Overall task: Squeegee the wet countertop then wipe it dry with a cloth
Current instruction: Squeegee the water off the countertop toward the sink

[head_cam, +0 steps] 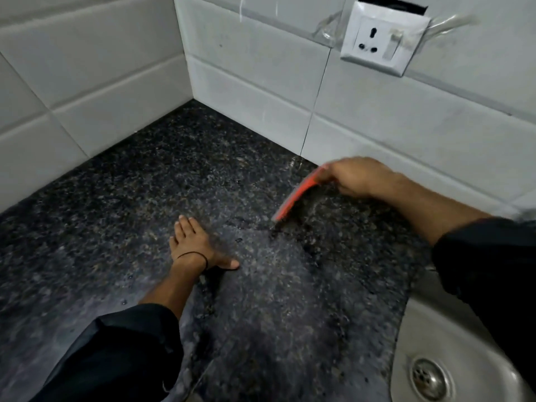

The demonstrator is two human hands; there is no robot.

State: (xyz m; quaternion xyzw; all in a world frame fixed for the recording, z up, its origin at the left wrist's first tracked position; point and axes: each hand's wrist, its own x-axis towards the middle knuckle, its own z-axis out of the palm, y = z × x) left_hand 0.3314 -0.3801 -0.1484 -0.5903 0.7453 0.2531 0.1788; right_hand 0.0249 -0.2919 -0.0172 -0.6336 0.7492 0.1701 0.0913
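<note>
Speckled black granite makes up the countertop [121, 216], which fills most of the view and runs back into a corner of white wall tiles [87, 91]. Its near and left parts are cut off by the frame, and its surface is blurred, so a wet film can be made out only as a paler, smeared sheen with a few dark droplets near the middle. At the lower right a steel sink [429, 343] is only partly in view, its drain [431, 379] showing near the bottom edge. On the back wall a white socket plate [384, 39] hangs slightly tilted, with a dark gap above it.

Both arms wear dark sleeves. The left hand [197, 245] lies flat on the granite, palm down, fingers together and pointing away, thumb spread to the right, holding nothing; a thin black band [193, 255] circles the wrist. The right hand [352, 177] reaches in from the right, near the back wall, clamped around the upper end of the squeegee [298, 192]. That grip hides the handle, and motion blur softens the tool. It shows as a narrow orange-red strip slanting down to the left, its lower end meeting the countertop beside a dark wet patch, between the two hands.
</note>
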